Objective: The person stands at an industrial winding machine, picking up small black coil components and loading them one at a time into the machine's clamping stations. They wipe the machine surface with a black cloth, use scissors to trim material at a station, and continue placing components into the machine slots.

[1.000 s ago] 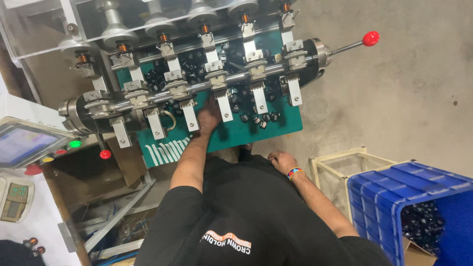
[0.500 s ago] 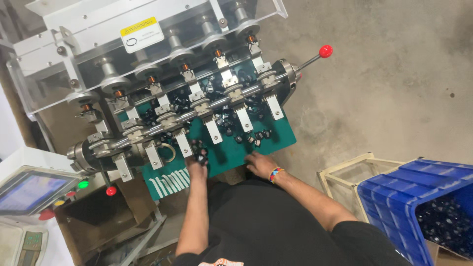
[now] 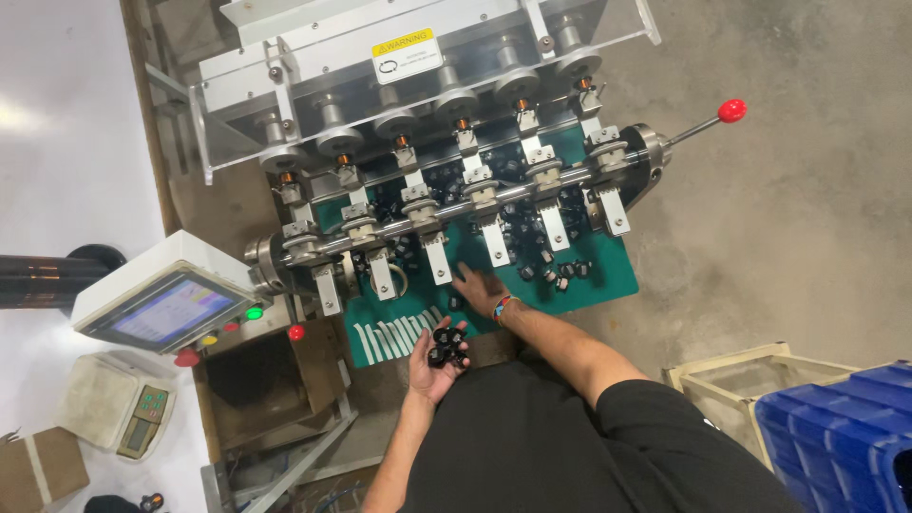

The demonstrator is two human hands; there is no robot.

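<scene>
Left hand [image 3: 439, 366] palm up, fingers cupping black parts [image 3: 447, 348], right hand [image 3: 481, 288] flat, fingers seemingly spread on green mat [image 3: 608, 275]

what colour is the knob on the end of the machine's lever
Red. The lever knob shows clearly in the head view, upper right.

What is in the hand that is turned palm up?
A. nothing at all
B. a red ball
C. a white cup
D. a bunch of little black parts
D: the left hand lies palm up at the edge of the green mat, cupping several small black parts, while the right hand rests flat on the mat.
</scene>
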